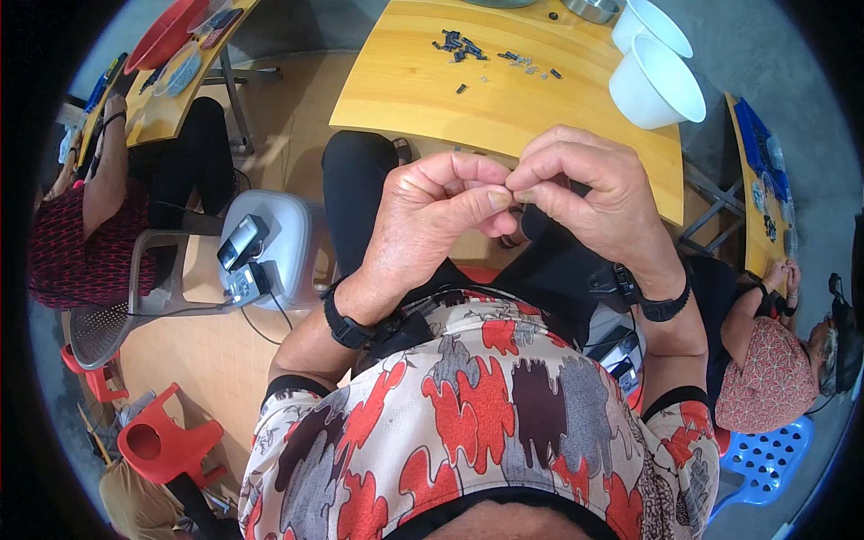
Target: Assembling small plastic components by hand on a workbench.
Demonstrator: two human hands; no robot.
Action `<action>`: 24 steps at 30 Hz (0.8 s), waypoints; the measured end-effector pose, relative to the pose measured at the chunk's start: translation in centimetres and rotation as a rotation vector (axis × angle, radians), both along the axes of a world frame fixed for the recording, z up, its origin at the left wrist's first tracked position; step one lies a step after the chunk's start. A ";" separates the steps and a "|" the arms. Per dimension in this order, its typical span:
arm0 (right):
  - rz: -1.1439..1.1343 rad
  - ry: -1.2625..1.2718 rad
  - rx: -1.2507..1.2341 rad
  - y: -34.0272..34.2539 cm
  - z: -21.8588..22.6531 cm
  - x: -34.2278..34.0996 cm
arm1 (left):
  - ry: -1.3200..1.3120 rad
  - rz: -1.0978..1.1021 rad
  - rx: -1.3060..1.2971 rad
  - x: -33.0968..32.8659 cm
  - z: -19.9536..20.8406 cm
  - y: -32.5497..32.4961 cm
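My left hand (430, 209) and my right hand (598, 184) meet fingertip to fingertip above my lap, just off the near edge of the yellow wooden table (405, 85). Both are closed in a pinch, thumb against forefinger. Whatever they hold between them is too small and too covered by the fingers to name. Beyond the hands, a loose pile of small black parts (459, 45) lies on the tabletop. To its right are several tiny silver metal pieces (522, 61). One black part (462, 88) lies by itself nearer to me.
Two white buckets (655, 85) stand at the table's right edge, with a metal bowl (590, 9) behind. On my left, a grey stool (274, 261) carries electronic devices and cables. A red plastic stool (166, 436) stands lower left. Other people sit at tables on both sides.
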State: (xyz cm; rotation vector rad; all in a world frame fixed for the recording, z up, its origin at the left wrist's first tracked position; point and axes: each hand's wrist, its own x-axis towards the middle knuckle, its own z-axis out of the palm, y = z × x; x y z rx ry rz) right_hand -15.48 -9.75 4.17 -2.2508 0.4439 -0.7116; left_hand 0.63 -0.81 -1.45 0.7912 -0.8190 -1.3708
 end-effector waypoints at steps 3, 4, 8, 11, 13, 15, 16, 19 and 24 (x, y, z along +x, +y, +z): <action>0.005 0.022 0.026 0.0 0.0 0.1 | -0.010 0.003 0.013 -0.1 0.1 0.0; -0.016 0.015 0.148 0.0 -0.1 0.0 | -0.005 0.006 0.020 -0.1 0.1 0.0; -0.027 -0.116 0.503 0.2 -0.7 0.1 | -0.036 0.008 -0.032 0.1 -0.1 0.0; -0.028 -0.156 0.533 0.2 -1.2 0.1 | -0.037 0.027 -0.065 0.2 -0.3 0.0; -0.023 -0.166 0.534 0.2 -1.6 0.0 | -0.013 0.009 -0.075 0.2 -0.2 0.1; -0.018 -0.175 0.535 0.1 -1.8 -0.1 | -0.009 0.004 -0.068 0.3 0.0 0.2; -0.024 -0.173 0.476 0.2 -1.9 -0.1 | -0.005 -0.001 -0.060 0.3 0.0 0.2; -0.030 -0.183 0.397 0.2 -2.1 0.0 | 0.004 0.018 -0.053 0.3 -0.1 0.2; -0.034 -0.124 0.265 0.1 -1.6 -0.1 | -0.006 0.020 -0.032 0.4 -0.1 0.3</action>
